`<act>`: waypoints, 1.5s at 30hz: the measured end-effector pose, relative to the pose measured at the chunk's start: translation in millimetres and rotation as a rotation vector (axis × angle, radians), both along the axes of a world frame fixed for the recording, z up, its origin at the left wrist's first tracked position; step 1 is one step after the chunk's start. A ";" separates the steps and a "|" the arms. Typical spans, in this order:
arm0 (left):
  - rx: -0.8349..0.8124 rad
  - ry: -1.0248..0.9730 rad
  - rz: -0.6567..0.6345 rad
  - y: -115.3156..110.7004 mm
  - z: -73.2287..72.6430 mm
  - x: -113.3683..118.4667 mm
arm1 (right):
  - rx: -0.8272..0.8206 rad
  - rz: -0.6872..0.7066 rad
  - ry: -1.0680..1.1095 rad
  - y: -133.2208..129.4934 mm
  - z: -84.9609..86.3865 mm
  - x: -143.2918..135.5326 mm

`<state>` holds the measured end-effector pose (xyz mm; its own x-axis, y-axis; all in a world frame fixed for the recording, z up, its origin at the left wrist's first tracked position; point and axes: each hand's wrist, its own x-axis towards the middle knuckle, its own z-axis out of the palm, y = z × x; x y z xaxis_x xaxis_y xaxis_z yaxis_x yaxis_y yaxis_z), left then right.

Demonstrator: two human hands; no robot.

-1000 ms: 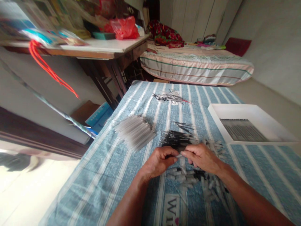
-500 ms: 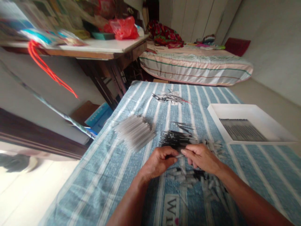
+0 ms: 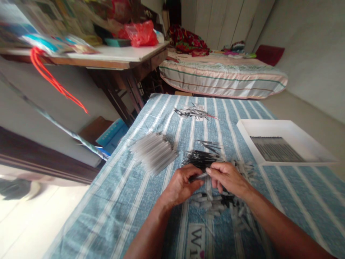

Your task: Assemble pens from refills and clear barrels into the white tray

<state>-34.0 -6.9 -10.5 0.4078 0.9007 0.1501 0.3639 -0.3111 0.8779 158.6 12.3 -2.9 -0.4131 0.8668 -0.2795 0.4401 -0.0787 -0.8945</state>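
A slim grey pen barrel (image 3: 199,176) lies between my hands. My left hand (image 3: 179,185) is closed around it, and my right hand (image 3: 229,176) pinches its right end; whatever tiny part is at those fingertips is hidden. Just beyond the hands sits a heap of thin black pen refills (image 3: 202,157), with a few loose ones farther off. Small grey and black pen pieces (image 3: 212,205) are scattered below and between my wrists. To the left, a stack of translucent grey tubes (image 3: 155,153) lies side by side.
A white tray (image 3: 266,125) at the right holds a row of dark grey pens (image 3: 277,149). Toward the far end of the striped cloth (image 3: 121,201) lies a small pile of thin parts (image 3: 192,112). A side table (image 3: 129,54) and a bed (image 3: 223,77) stand beyond.
My left hand's fingers have parted slightly, so more of the pen barrel shows. Both hands stay close together over the same spot, and the view has shifted a little.
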 end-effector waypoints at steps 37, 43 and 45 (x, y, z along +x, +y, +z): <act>-0.330 -0.671 0.398 4.0 5.6 -2.2 | 0.441 0.314 -0.662 -22.9 -3.7 -4.1; -0.374 -0.771 0.387 3.9 2.4 -1.5 | 0.426 0.160 -0.491 -23.5 -4.9 -6.8; -0.389 -0.790 0.385 3.5 2.2 -0.3 | 0.412 0.131 -0.427 -25.0 -4.5 -9.1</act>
<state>-34.3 -3.4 -8.3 -0.0172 0.9964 -0.0824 -0.3603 0.0707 0.9302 149.5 -12.7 -7.4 -0.4493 0.8882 -0.0959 0.7491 0.3161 -0.5822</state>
